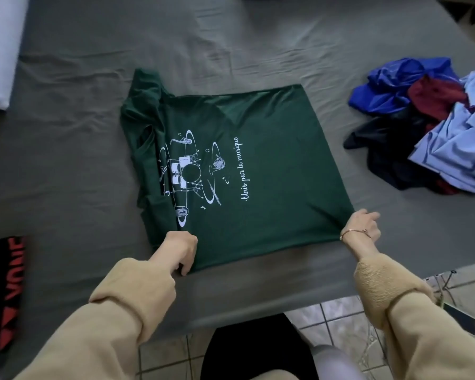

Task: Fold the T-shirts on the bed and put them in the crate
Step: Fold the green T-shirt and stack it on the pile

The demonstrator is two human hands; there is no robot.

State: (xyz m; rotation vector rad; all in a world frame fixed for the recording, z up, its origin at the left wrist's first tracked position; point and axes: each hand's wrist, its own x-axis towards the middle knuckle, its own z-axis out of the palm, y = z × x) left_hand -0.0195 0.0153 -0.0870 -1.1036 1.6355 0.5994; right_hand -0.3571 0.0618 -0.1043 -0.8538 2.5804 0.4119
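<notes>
- Gripping the near edge of the green T-shirt (252, 171) w/ both hands; shirt lies print-up at frame centre on the grey bed (66, 149), neck end toward frame left, sleeves there already tucked in.
- Left hand (180, 250): fingers curled round the near-left edge, lower centre of frame.
- Right hand (364, 226): pinching the near-right corner, fingers bent, bracelet at wrist.
- Crate: not in view, can't tell where it sits.
- Pile of unfolded shirts (433, 124) at right of frame, well apart from the green one; a black-and-red shirt (8, 292) at lower left edge.
- Risks, as I judge: uneven lift btwn the two hands skews the fold; the tucked sleeves could slip out; loose sheet may bunch and drag under the cloth; near edge sits close to the bed's edge, so fabric could slide off.
</notes>
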